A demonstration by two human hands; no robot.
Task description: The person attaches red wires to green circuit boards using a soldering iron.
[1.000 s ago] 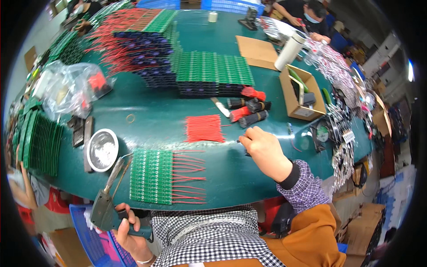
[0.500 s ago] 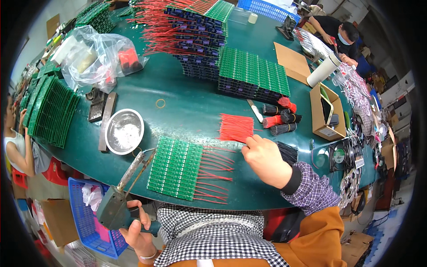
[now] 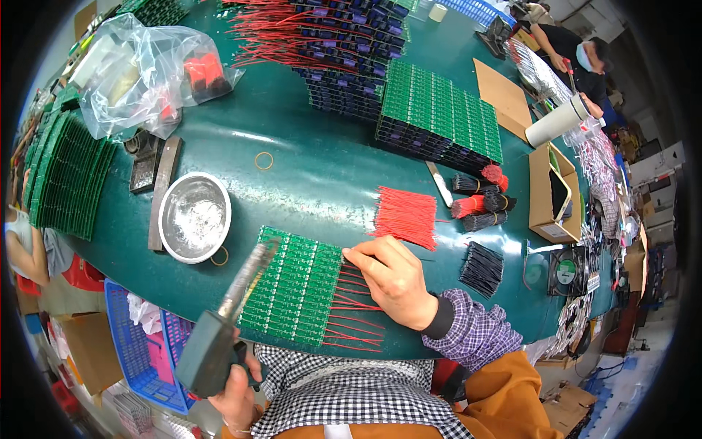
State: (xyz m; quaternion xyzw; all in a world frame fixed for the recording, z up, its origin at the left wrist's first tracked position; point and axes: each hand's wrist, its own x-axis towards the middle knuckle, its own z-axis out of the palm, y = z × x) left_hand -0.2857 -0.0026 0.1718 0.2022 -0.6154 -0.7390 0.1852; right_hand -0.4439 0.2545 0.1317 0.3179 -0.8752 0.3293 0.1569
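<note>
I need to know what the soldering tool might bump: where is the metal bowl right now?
In the head view the metal bowl sits on the green table at the person's left, just left of the green circuit board panel.

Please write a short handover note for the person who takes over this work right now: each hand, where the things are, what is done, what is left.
Left hand: grip on the soldering tool, tip over the green circuit panel.
Right hand: fingertips press a red wire at the panel's right edge.
Done: red wires stick out along the lower right edge.
Left: loose red wires and black wires lie on the table.
</note>
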